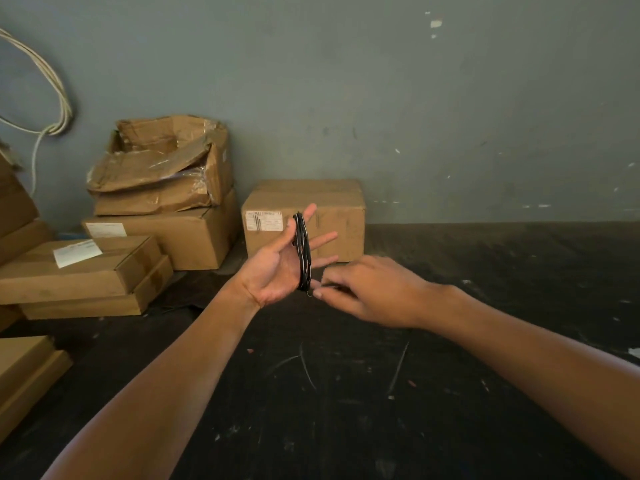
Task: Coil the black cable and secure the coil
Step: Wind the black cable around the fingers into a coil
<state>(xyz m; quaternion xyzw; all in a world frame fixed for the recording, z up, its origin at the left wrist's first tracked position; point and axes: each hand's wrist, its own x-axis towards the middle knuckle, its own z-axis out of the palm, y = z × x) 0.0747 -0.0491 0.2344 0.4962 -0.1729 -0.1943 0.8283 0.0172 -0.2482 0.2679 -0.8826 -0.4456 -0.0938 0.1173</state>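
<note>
Black cable [302, 252] wound in several loops around the fingers of the left hand [277, 268], palm up, fingers spread flat, nothing clenched. Coil sits upright across the fingers, above the dark table [346, 393]. Right hand [367, 289] just beside the coil's lower end, fingertips pinched, probably on the loose cable end, too blurred to confirm. Cardboard box [332, 202] behind.

Left hand [277, 268], palm up with fingers spread, carries the black cable [302, 252] wound in several turns around its fingers. Right hand [363, 289] pinches the cable's free end just beside the lower edge of the coil. Behind the hands, a sealed cardboard box [343, 202] stands on the dark floor [346, 393] against the grey wall [381, 98]; further cardboard boxes [156, 209] are stacked at left.
</note>
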